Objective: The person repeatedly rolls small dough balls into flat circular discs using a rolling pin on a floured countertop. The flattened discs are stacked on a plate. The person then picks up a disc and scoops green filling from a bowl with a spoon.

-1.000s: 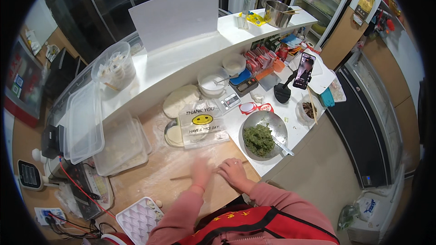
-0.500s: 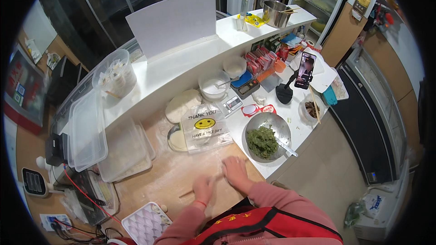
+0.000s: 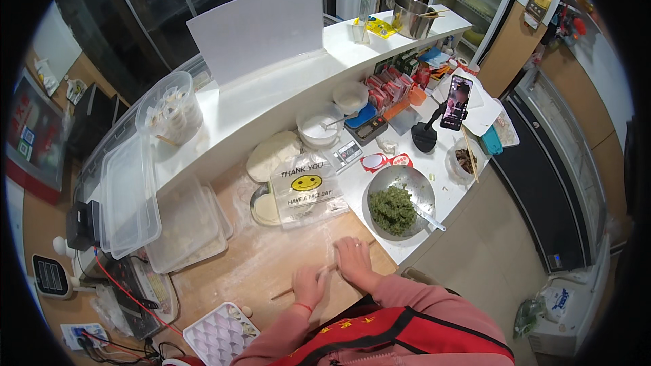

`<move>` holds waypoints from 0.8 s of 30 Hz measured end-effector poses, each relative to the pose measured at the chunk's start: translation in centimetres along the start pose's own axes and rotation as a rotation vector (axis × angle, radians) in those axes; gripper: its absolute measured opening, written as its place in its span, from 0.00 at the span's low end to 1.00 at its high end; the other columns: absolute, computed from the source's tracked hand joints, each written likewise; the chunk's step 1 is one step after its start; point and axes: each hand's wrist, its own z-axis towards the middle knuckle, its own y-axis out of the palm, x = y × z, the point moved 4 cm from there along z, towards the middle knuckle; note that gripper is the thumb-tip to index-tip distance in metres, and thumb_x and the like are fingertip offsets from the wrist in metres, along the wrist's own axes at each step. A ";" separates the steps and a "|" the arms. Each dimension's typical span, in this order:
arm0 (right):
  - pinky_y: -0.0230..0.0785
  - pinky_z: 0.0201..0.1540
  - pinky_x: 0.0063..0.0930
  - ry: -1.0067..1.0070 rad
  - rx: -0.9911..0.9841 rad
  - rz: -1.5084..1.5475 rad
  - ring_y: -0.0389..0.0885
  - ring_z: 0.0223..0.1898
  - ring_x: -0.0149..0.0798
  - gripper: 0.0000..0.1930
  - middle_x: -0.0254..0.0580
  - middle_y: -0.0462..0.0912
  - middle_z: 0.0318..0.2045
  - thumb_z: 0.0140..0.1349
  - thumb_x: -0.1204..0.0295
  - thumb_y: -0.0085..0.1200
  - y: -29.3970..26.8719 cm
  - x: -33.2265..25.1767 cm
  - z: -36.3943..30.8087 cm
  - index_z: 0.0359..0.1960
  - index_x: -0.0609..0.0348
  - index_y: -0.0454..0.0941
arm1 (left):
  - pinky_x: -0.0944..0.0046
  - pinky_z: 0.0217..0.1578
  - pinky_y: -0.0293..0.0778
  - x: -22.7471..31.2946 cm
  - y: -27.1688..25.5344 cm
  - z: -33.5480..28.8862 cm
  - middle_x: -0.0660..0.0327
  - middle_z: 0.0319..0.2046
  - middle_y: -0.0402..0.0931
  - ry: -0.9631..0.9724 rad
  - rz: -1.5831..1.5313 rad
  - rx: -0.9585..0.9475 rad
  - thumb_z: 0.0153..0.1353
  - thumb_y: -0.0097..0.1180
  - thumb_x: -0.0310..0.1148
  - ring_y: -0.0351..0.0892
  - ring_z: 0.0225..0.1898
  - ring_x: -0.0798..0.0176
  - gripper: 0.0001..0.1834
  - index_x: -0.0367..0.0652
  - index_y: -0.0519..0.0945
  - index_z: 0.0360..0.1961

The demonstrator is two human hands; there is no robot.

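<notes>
Left hand (image 3: 309, 287): laid over the thin wooden rolling pin (image 3: 328, 269) from above, with the pin's near end sticking out past it; fingers bent, but how firmly they close underneath I cannot tell.
Right hand (image 3: 352, 262): on the same pin, further from the body, fingers reaching forward across it; whether it grips or only presses, I cannot tell. The two hands are near each other but apart, with a short piece of pin bare between them.
Rolling pin: slanted across the floured wooden desk (image 3: 234, 274), close to the person's body.
Under the pin: any dough there is hidden or too small to make out.
Step in hand: rolling, I judge, from the hands' placing and the flour.
Next move: probably calls for level, even pressure from both palms, then a look at what lies beneath.
Tray with hollows (image 3: 215, 340): left of the left hand, a small pale lump (image 3: 247, 312) just beside its edge.
Clear bag (image 3: 308, 193): beyond the hands, partly over a pale round sheet (image 3: 267, 209); a larger pale round (image 3: 274, 156) lies behind.
Metal bowl (image 3: 425, 193): to the right, holding green filling (image 3: 392, 211) and a spoon (image 3: 430, 219).
Plastic boxes (image 3: 182, 230): stacked far left.
Phone (image 3: 456, 103): on a black stand (image 3: 425, 137), beyond the bowl.
</notes>
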 end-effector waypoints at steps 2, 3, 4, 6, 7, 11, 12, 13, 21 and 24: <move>0.60 0.55 0.45 0.056 0.036 0.013 0.75 0.49 0.48 0.10 0.42 0.78 0.44 0.65 0.70 0.55 0.1 0.1 0.7 0.47 0.51 0.79 | 0.42 0.40 0.69 -0.3 0.3 0.3 0.49 0.31 0.81 0.011 0.073 -0.089 0.65 0.61 0.44 0.79 0.38 0.40 0.16 0.43 0.86 0.27; 0.60 0.55 0.45 0.064 0.082 -0.004 0.76 0.49 0.47 0.10 0.42 0.78 0.44 0.65 0.70 0.55 -0.1 0.1 0.7 0.48 0.51 0.79 | 0.44 0.41 0.69 -0.5 0.4 0.3 0.51 0.31 0.80 -0.015 0.103 -0.102 0.63 0.63 0.41 0.78 0.38 0.43 0.12 0.44 0.85 0.28; 0.60 0.55 0.44 0.071 0.120 -0.011 0.76 0.49 0.46 0.11 0.41 0.78 0.44 0.65 0.70 0.55 -0.1 0.0 1.4 0.48 0.50 0.79 | 0.46 0.42 0.70 -0.8 0.5 0.7 0.54 0.32 0.80 -0.022 0.130 -0.125 0.62 0.66 0.38 0.78 0.39 0.45 0.09 0.45 0.85 0.30; 0.60 0.54 0.44 0.069 0.108 -0.031 0.76 0.49 0.46 0.11 0.41 0.79 0.44 0.65 0.70 0.55 -0.4 -0.1 1.2 0.49 0.50 0.79 | 0.48 0.44 0.69 -1.1 0.6 0.6 0.56 0.33 0.79 -0.071 0.128 -0.150 0.61 0.67 0.36 0.77 0.39 0.48 0.07 0.45 0.85 0.31; 0.60 0.54 0.44 0.056 0.066 -0.046 0.76 0.49 0.46 0.11 0.41 0.79 0.44 0.65 0.70 0.55 -0.6 -0.2 0.6 0.49 0.50 0.79 | 0.48 0.44 0.69 -1.1 0.6 0.2 0.56 0.33 0.79 -0.107 0.099 -0.146 0.61 0.67 0.36 0.77 0.39 0.47 0.07 0.46 0.85 0.31; 0.63 0.50 0.44 0.005 -0.051 -0.041 0.77 0.46 0.46 0.10 0.41 0.79 0.40 0.65 0.70 0.54 -0.4 -0.5 0.0 0.46 0.52 0.80 | 0.40 0.40 0.69 -0.1 -0.4 -0.5 0.49 0.30 0.80 0.082 -0.068 0.102 0.64 0.61 0.44 0.78 0.36 0.39 0.16 0.44 0.85 0.28; 0.63 0.51 0.45 -0.024 0.044 -0.044 0.77 0.46 0.46 0.10 0.41 0.79 0.41 0.65 0.70 0.55 -0.9 -0.6 -0.4 0.47 0.52 0.80 | 0.40 0.39 0.69 -0.3 -0.2 -0.7 0.49 0.29 0.80 0.014 0.007 0.026 0.64 0.61 0.44 0.78 0.36 0.40 0.16 0.43 0.85 0.27; 0.63 0.51 0.45 -0.012 0.064 -0.055 0.77 0.46 0.46 0.10 0.41 0.79 0.41 0.64 0.70 0.55 -0.6 -0.5 0.0 0.47 0.52 0.80 | 0.40 0.39 0.69 -0.4 0.0 -0.6 0.49 0.29 0.80 0.022 0.064 -0.009 0.64 0.61 0.44 0.78 0.36 0.40 0.16 0.43 0.85 0.27; 0.60 0.56 0.49 0.106 -0.068 -0.007 0.75 0.52 0.48 0.11 0.42 0.78 0.46 0.66 0.71 0.53 -0.3 -0.1 -0.6 0.49 0.50 0.78 | 0.49 0.40 0.73 -2.3 0.7 -0.8 0.56 0.30 0.80 -0.260 0.079 -0.156 0.62 0.68 0.39 0.80 0.36 0.48 0.09 0.46 0.85 0.32; 0.60 0.56 0.49 0.068 -0.135 0.008 0.75 0.52 0.48 0.10 0.42 0.78 0.46 0.67 0.70 0.53 -0.3 -0.4 -0.7 0.48 0.50 0.78 | 0.42 0.37 0.72 -1.1 -0.2 -0.8 0.52 0.28 0.81 0.060 -0.063 0.095 0.63 0.65 0.44 0.79 0.34 0.42 0.14 0.45 0.86 0.30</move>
